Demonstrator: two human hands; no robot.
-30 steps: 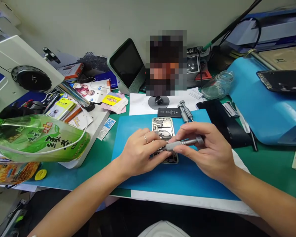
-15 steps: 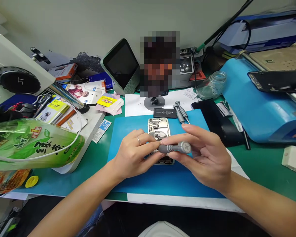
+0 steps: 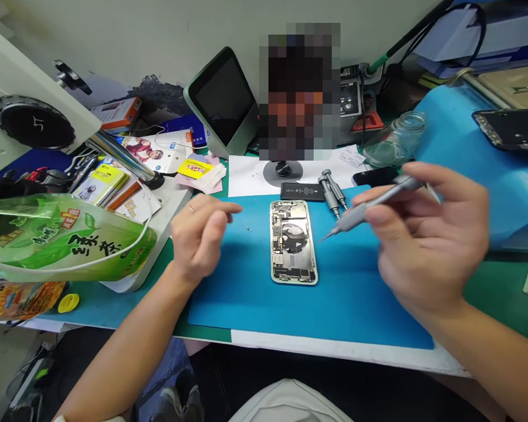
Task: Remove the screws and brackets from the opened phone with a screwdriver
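In my right hand (image 3: 435,246) is a grey precision screwdriver (image 3: 356,218), gripped between thumb and fingers, its thin tip pointing down and left. An opened phone (image 3: 293,243) lies upright on the blue mat (image 3: 246,293), its inner boards and a round coil showing. My left hand (image 3: 200,234) hovers over the mat's left side, index finger stretched out and the others curled, with nothing visible in it. A tiny part (image 3: 249,228) lies on the mat just right of that finger. Behind the phone are a black battery (image 3: 304,191) and two more grey screwdrivers (image 3: 332,190).
A green tea bottle (image 3: 70,240) lies on the left by a white stand base (image 3: 136,275). A screen device (image 3: 222,97) and a glass jar (image 3: 396,140) stand at the back. On the right, a blue machine (image 3: 449,140) carries a dark phone screen (image 3: 514,126).
My hands have parted: the left moved left off the screwdriver, the right moved right and turned the screwdriver tip toward the phone. The phone is now uncovered.
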